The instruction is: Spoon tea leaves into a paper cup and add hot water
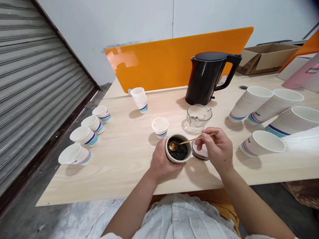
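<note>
My left hand (160, 161) is wrapped round a white canister (179, 161) holding dark loose tea leaves (179, 152). Between the fingertips of my right hand (217, 149) is the handle of a gold spoon (190, 140), whose bowl rests over the leaves inside the canister. Just beyond my hands stands a small white paper cup (160, 125) with a dark speck inside. A ribbed glass cup (198, 117) on a glass saucer has some dark bits in it. Partly hidden under my right hand lies a round wooden-looking lid (200, 151).
Several paper cups (76, 156) line the table's left side. A short cup stack (139, 98) stands behind them, near an orange divider (161, 66). A black kettle (206, 78) stands at the back. Tall cup stacks (274, 103) and a single cup (259, 144) occupy the right, before a cardboard box (267, 59).
</note>
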`<action>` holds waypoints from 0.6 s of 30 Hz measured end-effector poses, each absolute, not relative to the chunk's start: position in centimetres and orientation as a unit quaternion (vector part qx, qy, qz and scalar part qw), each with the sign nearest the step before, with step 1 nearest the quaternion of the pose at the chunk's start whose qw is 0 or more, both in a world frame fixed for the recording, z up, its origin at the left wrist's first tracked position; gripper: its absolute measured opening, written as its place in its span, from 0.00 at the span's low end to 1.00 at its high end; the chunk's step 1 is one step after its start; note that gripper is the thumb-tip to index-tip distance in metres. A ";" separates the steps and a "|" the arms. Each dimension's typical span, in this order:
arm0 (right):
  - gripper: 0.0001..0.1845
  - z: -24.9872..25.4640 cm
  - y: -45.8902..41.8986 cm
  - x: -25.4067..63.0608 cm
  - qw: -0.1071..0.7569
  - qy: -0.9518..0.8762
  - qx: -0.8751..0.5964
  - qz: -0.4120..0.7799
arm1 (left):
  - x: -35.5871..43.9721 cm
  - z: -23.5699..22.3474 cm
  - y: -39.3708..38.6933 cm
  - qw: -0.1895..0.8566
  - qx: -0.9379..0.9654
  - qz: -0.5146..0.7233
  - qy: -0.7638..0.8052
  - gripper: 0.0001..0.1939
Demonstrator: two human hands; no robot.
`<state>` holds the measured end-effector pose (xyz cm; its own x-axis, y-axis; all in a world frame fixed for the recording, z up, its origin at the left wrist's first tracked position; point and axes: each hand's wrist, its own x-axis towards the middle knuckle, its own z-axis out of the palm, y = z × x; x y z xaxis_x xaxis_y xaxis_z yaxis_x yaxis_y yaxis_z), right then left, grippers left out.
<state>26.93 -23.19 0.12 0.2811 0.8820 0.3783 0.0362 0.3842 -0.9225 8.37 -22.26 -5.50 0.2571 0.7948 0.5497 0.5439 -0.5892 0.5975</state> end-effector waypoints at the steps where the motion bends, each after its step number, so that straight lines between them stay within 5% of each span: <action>1: 0.05 0.1 -23.3 26.9 0.658 -0.513 -0.453 0.314 | 8.4 -5.5 -22.2 0.142 0.783 0.431 0.426 0.44; 10: 0.05 -0.1 -23.2 27.3 0.665 -0.492 -0.457 0.327 | 8.4 -5.1 -22.4 0.177 0.767 0.430 0.442 0.43; 18: 0.04 0.4 -23.9 28.9 0.613 -0.605 -0.460 0.217 | 8.2 -5.5 -22.2 0.217 0.747 0.432 0.456 0.46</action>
